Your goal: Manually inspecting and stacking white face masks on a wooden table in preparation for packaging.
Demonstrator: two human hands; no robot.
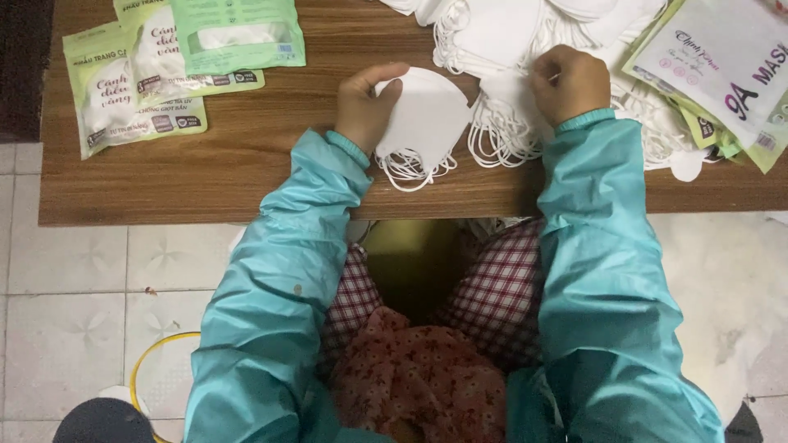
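My left hand (367,105) grips a small stack of folded white face masks (425,121) on the wooden table (238,176), their ear loops dangling over the front edge. My right hand (568,82) rests with fingers curled on a big pile of white masks (525,41) at the table's back, pinching at one of them. Both arms wear teal jacket sleeves.
Several green mask pouches (148,66) lie at the table's left. Flat empty pouches (722,66) are stacked at the right. Tiled floor lies below, with a yellow-rimmed object (144,365) at the lower left. My lap shows checked and floral cloth.
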